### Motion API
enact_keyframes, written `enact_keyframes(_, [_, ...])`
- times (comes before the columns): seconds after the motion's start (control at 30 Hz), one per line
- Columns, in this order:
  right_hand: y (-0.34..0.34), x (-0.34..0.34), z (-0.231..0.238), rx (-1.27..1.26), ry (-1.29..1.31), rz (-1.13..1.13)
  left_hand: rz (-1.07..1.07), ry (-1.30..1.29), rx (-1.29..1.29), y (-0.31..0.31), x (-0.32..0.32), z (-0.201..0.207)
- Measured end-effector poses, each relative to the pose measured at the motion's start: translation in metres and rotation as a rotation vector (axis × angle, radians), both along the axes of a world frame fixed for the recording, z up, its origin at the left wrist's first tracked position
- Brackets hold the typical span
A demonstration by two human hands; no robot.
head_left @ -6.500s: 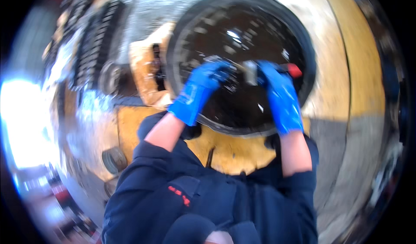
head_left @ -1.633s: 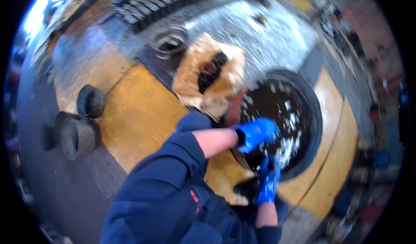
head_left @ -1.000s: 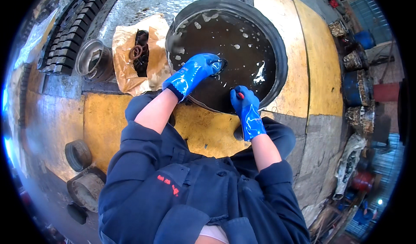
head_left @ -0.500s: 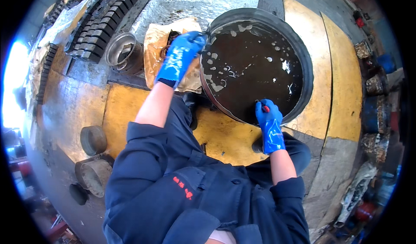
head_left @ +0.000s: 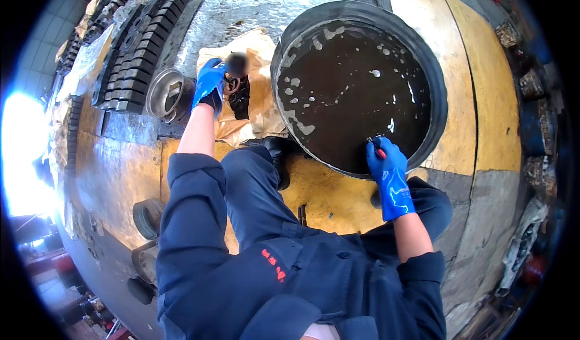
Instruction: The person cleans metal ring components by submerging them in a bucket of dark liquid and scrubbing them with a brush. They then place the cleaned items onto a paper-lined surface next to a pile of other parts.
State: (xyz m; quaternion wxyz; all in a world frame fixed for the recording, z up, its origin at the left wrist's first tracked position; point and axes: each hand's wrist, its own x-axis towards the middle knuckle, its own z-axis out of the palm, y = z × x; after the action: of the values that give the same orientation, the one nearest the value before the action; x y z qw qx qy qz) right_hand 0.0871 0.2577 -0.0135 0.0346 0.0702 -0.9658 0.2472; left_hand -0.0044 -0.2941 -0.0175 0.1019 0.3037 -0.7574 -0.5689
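Note:
My left hand (head_left: 211, 81), in a blue glove, is over brown paper (head_left: 261, 98), beside dark oily metal parts (head_left: 240, 103) and a brownish ring (head_left: 232, 85). Its fingers are bent, but a dark blurred patch hides their tips and whatever they hold. My right hand (head_left: 388, 161), also gloved in blue, is closed around a tool with a red handle (head_left: 380, 154) at the near rim of a large round metal tub (head_left: 436, 92). Dark liquid (head_left: 350, 92) with pale floating patches fills the tub. The tool's working end is hidden.
A small metal pot (head_left: 165, 92) stands left of the paper. Rows of dark metal blocks (head_left: 138, 56) lie at the far left. Round metal cans (head_left: 148, 218) sit near my left elbow. Worn yellow boards (head_left: 483, 80) cover the floor, and drums line the right edge.
My left hand has moved left, from the tub's rim to the parts on the paper. My right hand stays at the near rim with the red-handled tool. The view has shifted slightly.

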Motion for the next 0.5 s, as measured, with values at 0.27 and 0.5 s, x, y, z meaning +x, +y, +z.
enact_keyframes(0.27, [-0.007, 0.001, 0.003, 0.024, -0.02, 0.01, 0.046, -0.068, 0.086, -0.019, 0.011, -0.005])
enact_keyframes(0.5, [0.003, 0.0, 0.0, -0.05, 0.083, 0.013, -0.317, -0.02, 0.051, 0.102, -0.011, 0.107])
